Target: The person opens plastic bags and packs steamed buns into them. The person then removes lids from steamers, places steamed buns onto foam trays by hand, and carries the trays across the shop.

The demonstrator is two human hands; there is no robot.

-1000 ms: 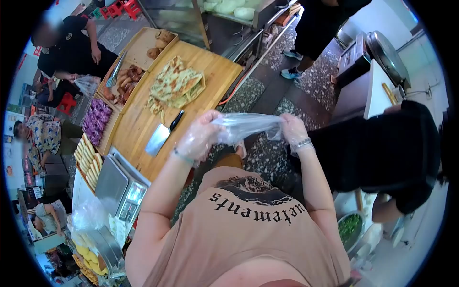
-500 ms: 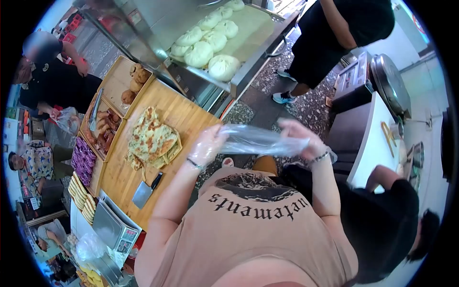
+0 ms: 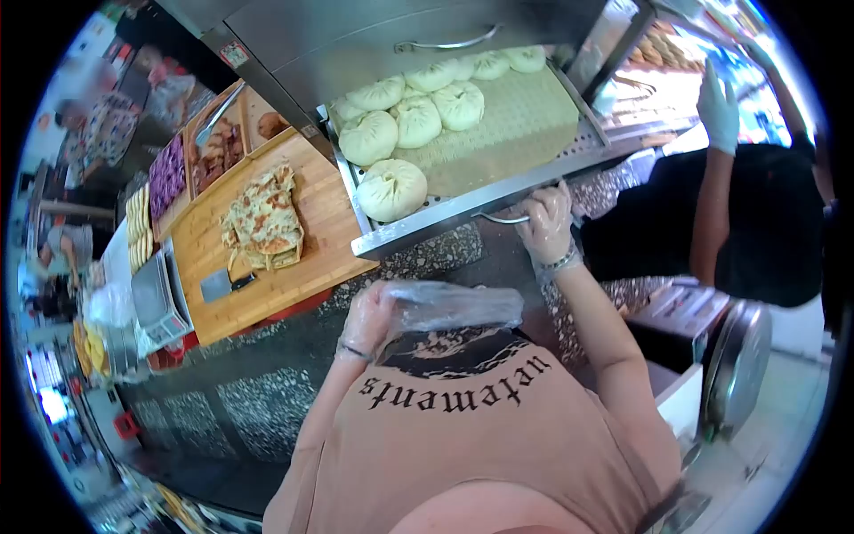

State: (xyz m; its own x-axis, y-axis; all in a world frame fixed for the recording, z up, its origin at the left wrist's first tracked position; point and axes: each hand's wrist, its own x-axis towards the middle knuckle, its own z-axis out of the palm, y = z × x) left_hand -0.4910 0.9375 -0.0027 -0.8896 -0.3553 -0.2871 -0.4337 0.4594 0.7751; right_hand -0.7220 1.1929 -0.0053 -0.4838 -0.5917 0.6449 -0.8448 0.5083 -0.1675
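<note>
A clear plastic bag is pinched in my gloved left hand, held sideways in front of my chest. My right hand, also in a clear glove, has its fingers curled round the curved metal handle at the front of a steamer drawer. The drawer is pulled out. Several large pale steamed buns lie on its mesh liner, mostly at the left and back, with one bun near the front left corner.
Left of the drawer, a wooden board bears stacked flatbreads and a cleaver. Beyond are trays of braised meat and shredded purple vegetable, plus a scale. A co-worker in black stands at the right.
My right hand has let go of the bag and moved up to the drawer handle. The bag stays in my left hand. My view has turned toward the steamer.
</note>
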